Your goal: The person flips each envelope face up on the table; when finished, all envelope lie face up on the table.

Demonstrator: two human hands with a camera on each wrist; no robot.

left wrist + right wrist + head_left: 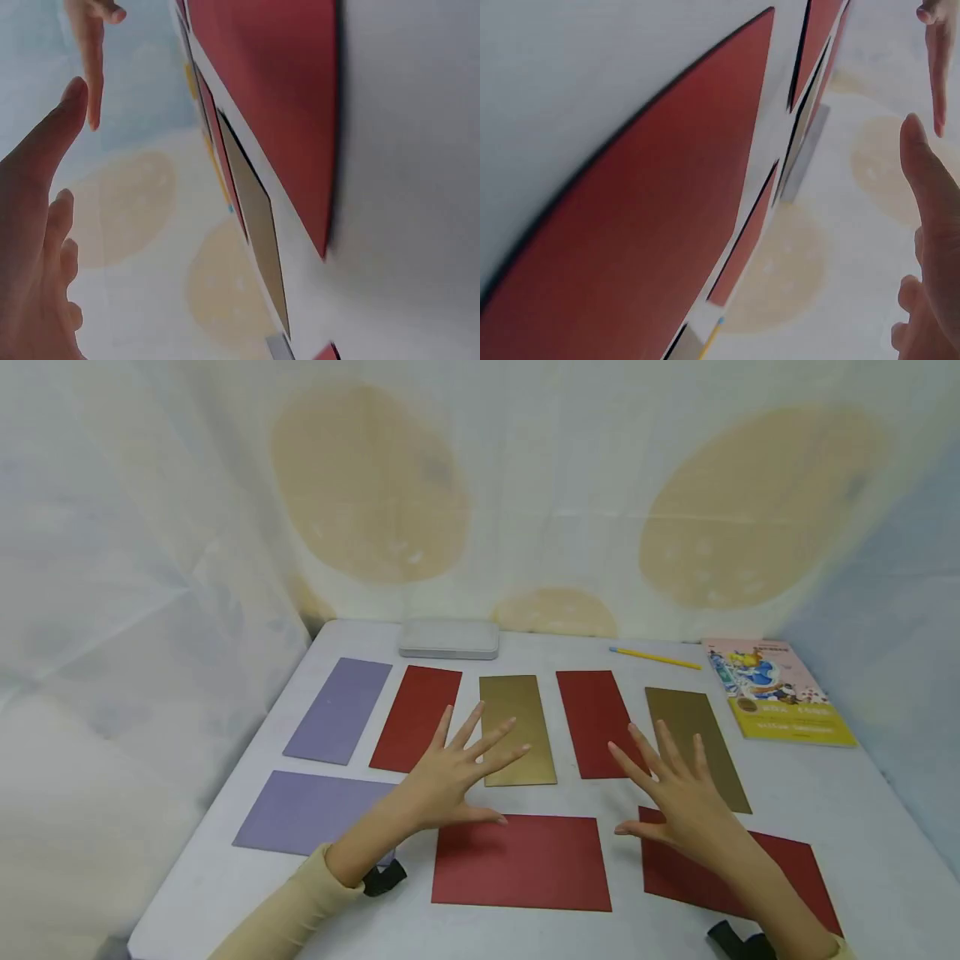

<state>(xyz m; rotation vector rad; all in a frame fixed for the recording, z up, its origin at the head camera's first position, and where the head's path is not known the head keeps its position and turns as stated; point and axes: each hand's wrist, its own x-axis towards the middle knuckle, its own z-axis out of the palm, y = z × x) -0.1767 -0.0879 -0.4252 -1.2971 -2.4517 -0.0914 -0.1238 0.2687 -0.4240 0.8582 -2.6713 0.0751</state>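
— Hands?
— Left hand [450, 772] and right hand [678, 785] hover just above the table [862, 827], fingers [491, 739] splayed wide — holding nothing.
— Nearest sheets?
— Red card [521, 862] lies just below both; gold card [517, 728] just beyond it.

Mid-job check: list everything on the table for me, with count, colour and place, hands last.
purple sheets: 2, purple, far-left column, one behind the other
red sheets: 4, red, two in back row, two in front row
gold sheets: 2, gold, back row, centre and right
case: 1, grey, back edge
pencil: 1, yellow, back right
booklet: 1, pink and yellow, far right
table: 1, white
left hand: fingers spread, above the sheets
right hand: fingers spread, above the sheets
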